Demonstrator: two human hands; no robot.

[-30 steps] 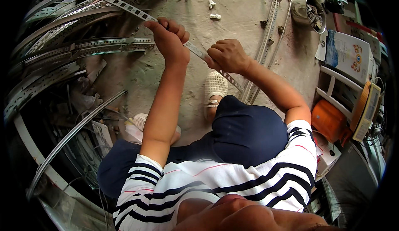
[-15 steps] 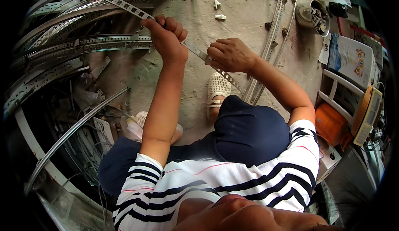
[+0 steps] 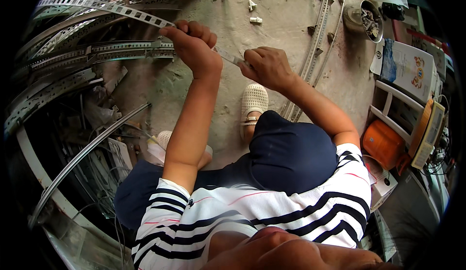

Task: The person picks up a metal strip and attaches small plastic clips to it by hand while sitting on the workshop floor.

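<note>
A long, light metal strip with square slots slants from the upper left down between my hands. My left hand is closed around its middle stretch, thumb along the upper side. My right hand pinches the strip near its lower right, above my shoe. Between the hands a short length of strip shows. No part of it is seen beyond my right hand; its far part reaches over the piled rails.
Stacked perforated metal rails fill the left. More rails lie on the concrete floor at right, near a metal container of small parts. Two small white pieces lie ahead. An orange container and white box stand at right.
The strip's far part has swung lower on the left. Its slotted lower end, seen past my right hand before, is now out of sight. My right hand has turned slightly.
</note>
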